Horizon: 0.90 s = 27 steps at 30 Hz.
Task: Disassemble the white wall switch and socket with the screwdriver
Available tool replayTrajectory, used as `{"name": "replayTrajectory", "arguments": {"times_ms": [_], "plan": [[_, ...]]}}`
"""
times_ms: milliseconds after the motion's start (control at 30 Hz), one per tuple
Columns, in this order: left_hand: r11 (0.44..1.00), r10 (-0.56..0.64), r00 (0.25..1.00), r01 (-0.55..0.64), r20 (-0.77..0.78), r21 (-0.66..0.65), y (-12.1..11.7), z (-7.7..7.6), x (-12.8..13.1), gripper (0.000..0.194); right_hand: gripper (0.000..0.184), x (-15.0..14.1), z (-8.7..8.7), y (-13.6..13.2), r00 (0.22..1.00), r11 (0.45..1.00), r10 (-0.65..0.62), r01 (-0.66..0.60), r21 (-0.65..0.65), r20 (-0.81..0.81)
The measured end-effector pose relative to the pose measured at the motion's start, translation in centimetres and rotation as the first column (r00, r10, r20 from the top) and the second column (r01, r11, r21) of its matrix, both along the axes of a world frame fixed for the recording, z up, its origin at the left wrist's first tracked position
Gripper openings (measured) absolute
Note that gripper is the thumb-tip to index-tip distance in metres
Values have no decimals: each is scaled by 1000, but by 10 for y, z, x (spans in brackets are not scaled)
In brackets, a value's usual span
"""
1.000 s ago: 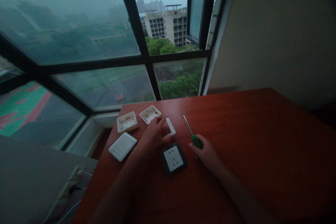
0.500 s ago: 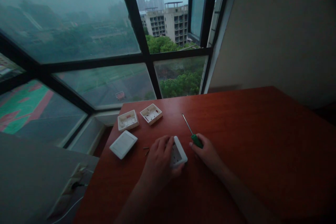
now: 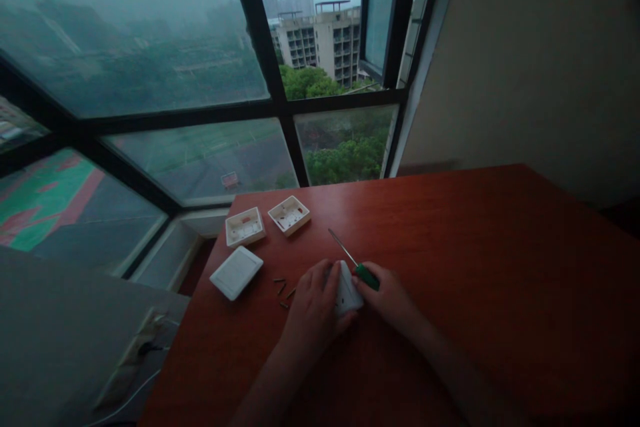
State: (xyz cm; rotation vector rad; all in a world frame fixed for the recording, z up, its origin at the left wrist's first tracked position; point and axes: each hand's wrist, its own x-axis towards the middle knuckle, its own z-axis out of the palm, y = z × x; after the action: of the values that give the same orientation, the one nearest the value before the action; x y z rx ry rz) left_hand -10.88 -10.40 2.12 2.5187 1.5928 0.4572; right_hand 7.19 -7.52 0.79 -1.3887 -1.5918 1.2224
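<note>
My left hand [image 3: 315,303] is closed around a white wall plate [image 3: 349,295], which has small dark marks on its face. The hand hides the plate's left part. In my right hand [image 3: 387,290] is a screwdriver [image 3: 367,277] with a green handle, its metal shaft slanting up and left past the plate's top edge. The right fingertips are right at the plate's right edge; whether they touch it I cannot tell. Several small screws [image 3: 281,288] lie loose just left of my left hand.
A second white plate [image 3: 236,273] lies on the reddish wooden table [image 3: 475,267], at the left. Beyond it stand two open white mounting boxes [image 3: 245,228]. Dark-framed windows [image 3: 200,110] border the table's far side. A wall socket with a cable [image 3: 145,348] is at lower left.
The screwdriver and my right hand have moved left, up to the plate, and the shaft now leans further left. The plate has turned in my left hand. More screws show.
</note>
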Motion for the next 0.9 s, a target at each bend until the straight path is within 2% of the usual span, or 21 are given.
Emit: {"name": "replayTrajectory", "arguments": {"times_ms": [100, 200, 367, 467, 533, 600, 667, 733, 800, 900], "plan": [[999, -40, 996, 42, 79, -32, 5, -1, 1, 85, 18, 0, 1, -1, 999, 999, 35, -36, -39, -24], [995, -33, 979, 50, 199, -83, 8, 1, 0, 82, 23, 3, 0, -1, 999, 995, -15, 9, -100, -51], [981, 166, 906, -111, 390, -159, 6, 3, -2, 54, 36, 8, -3, -1, 987, 971, -116, 90, -222, -107], [954, 270, 830, -163, 488, -250, 5, 2, -3, 50, 44, 9, -2, -2, 975, 960, -163, 122, -252, -149], [921, 334, 739, -124, 585, -370, 4, 1, -1, 51, 48, 8, -2, -3, 967, 955, -185, 136, -263, -173], [869, 403, 595, -12, 695, -494, 4, 0, 2, 55, 50, 9, -2, -4, 960, 951, -207, 152, -268, -191], [822, 472, 434, 98, 767, -561, 4, -1, 6, 61, 50, 9, -2, -4, 953, 949, -224, 166, -269, -204], [794, 528, 314, 146, 789, -590, 4, -2, 9, 67, 49, 9, -1, -5, 947, 947, -237, 176, -267, -216], [776, 566, 241, 168, 788, -608, 4, -2, 11, 70, 48, 9, -1, -6, 942, 947, -243, 179, -265, -233], [765, 585, 183, 200, 790, -612, 5, -3, 11, 76, 48, 10, -1, -6, 939, 950, -230, 159, -268, -258]]}}
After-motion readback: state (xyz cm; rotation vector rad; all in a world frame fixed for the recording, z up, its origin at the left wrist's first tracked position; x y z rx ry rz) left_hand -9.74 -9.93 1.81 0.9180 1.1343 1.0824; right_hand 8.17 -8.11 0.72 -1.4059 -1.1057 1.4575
